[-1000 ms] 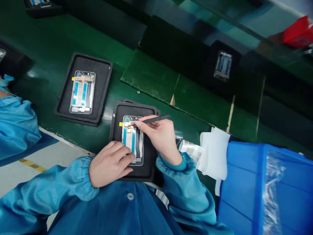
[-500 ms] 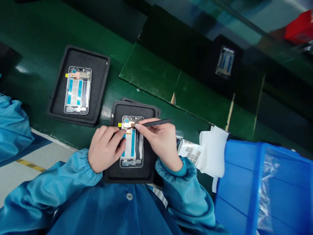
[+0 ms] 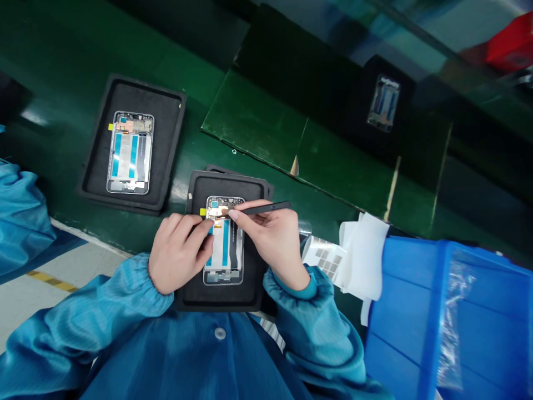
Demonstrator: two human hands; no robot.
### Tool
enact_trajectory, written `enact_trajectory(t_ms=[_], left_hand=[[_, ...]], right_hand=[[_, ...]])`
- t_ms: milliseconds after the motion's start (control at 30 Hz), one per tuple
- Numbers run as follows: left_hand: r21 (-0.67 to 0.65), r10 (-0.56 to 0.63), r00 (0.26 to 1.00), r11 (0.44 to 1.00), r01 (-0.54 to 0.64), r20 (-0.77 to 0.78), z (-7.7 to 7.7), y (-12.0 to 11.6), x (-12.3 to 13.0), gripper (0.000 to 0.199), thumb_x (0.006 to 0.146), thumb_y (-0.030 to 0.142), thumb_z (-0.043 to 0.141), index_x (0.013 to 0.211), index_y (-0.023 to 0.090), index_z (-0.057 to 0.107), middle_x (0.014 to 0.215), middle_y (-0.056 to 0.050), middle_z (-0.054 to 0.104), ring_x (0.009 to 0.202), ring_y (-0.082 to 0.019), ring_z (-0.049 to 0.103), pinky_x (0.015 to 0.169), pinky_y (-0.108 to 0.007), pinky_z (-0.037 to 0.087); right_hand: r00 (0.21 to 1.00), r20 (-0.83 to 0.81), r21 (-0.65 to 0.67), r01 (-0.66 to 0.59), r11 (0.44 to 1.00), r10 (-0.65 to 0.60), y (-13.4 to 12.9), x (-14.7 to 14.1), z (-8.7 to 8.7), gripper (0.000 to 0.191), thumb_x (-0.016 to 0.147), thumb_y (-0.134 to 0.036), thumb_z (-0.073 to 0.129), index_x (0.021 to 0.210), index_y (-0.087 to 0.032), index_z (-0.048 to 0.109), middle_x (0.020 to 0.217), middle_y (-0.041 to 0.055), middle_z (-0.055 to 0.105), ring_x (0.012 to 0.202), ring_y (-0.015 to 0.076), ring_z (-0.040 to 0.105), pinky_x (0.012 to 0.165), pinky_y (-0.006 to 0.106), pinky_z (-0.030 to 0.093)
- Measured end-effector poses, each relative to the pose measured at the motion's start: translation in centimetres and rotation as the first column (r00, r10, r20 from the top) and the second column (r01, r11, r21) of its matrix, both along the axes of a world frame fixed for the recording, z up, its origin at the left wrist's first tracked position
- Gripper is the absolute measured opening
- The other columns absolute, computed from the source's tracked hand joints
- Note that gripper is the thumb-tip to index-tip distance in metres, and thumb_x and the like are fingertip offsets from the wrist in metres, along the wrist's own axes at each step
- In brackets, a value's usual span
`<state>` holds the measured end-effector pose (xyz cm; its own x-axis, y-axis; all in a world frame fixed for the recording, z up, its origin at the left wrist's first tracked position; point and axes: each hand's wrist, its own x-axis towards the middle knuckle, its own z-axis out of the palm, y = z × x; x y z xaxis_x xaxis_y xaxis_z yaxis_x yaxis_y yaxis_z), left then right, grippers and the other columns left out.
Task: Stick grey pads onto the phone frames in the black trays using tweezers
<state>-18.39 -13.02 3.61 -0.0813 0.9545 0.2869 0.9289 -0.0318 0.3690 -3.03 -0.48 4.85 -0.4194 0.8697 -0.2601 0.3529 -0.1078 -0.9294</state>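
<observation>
An opened phone (image 3: 235, 261) with blue strips and a yellow tab lies in a black tray (image 3: 220, 300) in front of me. My left hand (image 3: 177, 253) rests at the phone's left side, index fingertip by the small gold flex piece (image 3: 217, 223) near its top. Its thumb is apart from the index finger, over the phone's edge. In a pinch grip, my right hand (image 3: 272, 239) holds a slim black stick-like tool (image 3: 266, 208). The tool points at the upper circuit area; its tip is mostly hidden by my fingers.
Another opened phone (image 3: 130, 153) sits in a black tray (image 3: 166, 183) to the left. On the right are white sheets (image 3: 364, 255), a sticker sheet (image 3: 322, 256) and a blue bin (image 3: 403, 311). A co-worker's blue sleeve (image 3: 25, 216) shows at the left edge.
Almost nothing differs. The whole view has shifted slightly; both hands keep the same places on the phone, the black tool still in my right hand.
</observation>
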Motion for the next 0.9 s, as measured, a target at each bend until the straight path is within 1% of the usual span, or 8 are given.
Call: enact_trajectory(t_ms=[200,467,567,700,733,800,900], left_hand=[[-0.001,-0.006,1.000,1.000,0.006,-0.010,0.0,0.0,-0.1,0.024,0.090,0.023,0.064,0.112,0.014,0.068,0.100,-0.011,0.069,0.086,-0.025,0.055,0.073,-0.040,0.047],[-0.024,-0.011,1.000,1.000,0.010,-0.024,0.0,-0.1,-0.1,0.027,0.091,0.024,0.062,0.116,0.014,0.067,0.103,-0.012,0.069,0.087,-0.025,0.054,0.072,-0.040,0.044],[-0.050,-0.027,0.996,0.998,0.023,-0.081,0.3,0.1,-0.1,0.033,0.093,0.026,0.060,0.124,0.015,0.065,0.103,-0.011,0.068,0.085,-0.025,0.053,0.070,-0.040,0.042],[-0.103,-0.068,0.972,0.994,0.046,-0.224,0.8,0.3,0.0,0.041,0.093,0.025,0.058,0.133,0.018,0.062,0.100,-0.010,0.067,0.082,-0.026,0.051,0.067,-0.040,0.038],[-0.102,-0.078,0.963,0.993,0.053,-0.259,1.0,0.2,0.1,0.041,0.093,0.025,0.058,0.133,0.017,0.062,0.099,-0.010,0.067,0.081,-0.026,0.051,0.067,-0.041,0.038],[-0.095,-0.098,0.939,0.993,0.070,-0.330,1.3,0.2,0.5,0.040,0.093,0.024,0.058,0.132,0.016,0.063,0.098,-0.010,0.067,0.081,-0.026,0.052,0.069,-0.042,0.039],[-0.106,-0.141,0.893,0.989,0.105,-0.428,1.9,0.4,0.6,0.039,0.092,0.019,0.056,0.130,0.014,0.064,0.100,-0.010,0.068,0.080,-0.025,0.053,0.073,-0.042,0.041]], right_hand=[[1.000,-0.007,-0.007,0.002,1.000,-0.002,0.0,-0.1,0.1,0.025,0.077,-0.042,0.082,0.083,-0.019,0.078,0.082,0.0057,0.080,0.069,0.0204,0.075,0.060,0.029,0.060],[1.000,0.028,0.031,-0.010,0.999,0.010,0.0,-0.2,0.5,0.023,0.079,-0.041,0.080,0.081,-0.018,0.077,0.083,0.0063,0.079,0.066,0.0197,0.073,0.057,0.028,0.059],[1.000,0.017,0.036,-0.014,0.999,0.013,-0.1,-0.2,0.3,0.021,0.079,-0.040,0.080,0.082,-0.019,0.077,0.081,0.0053,0.079,0.066,0.0190,0.073,0.058,0.028,0.059],[1.000,0.006,0.062,-0.019,0.998,0.019,-0.2,-0.1,0.3,0.020,0.079,-0.039,0.080,0.085,-0.020,0.078,0.085,0.0049,0.079,0.068,0.0191,0.074,0.063,0.029,0.062],[1.000,0.005,0.079,0.003,0.997,-0.003,-0.3,0.0,0.4,0.019,0.079,-0.038,0.080,0.085,-0.020,0.078,0.086,0.0050,0.079,0.070,0.0194,0.075,0.065,0.030,0.062],[0.996,-0.003,0.125,0.091,0.988,-0.091,-0.5,0.6,1.0,0.017,0.079,-0.036,0.081,0.084,-0.020,0.078,0.088,0.0051,0.079,0.075,0.0204,0.076,0.070,0.032,0.064],[0.972,-0.024,0.191,0.235,0.953,-0.234,-1.1,2.8,2.1,0.015,0.077,-0.033,0.083,0.085,-0.022,0.077,0.087,0.0046,0.079,0.077,0.0212,0.076,0.072,0.033,0.064]])
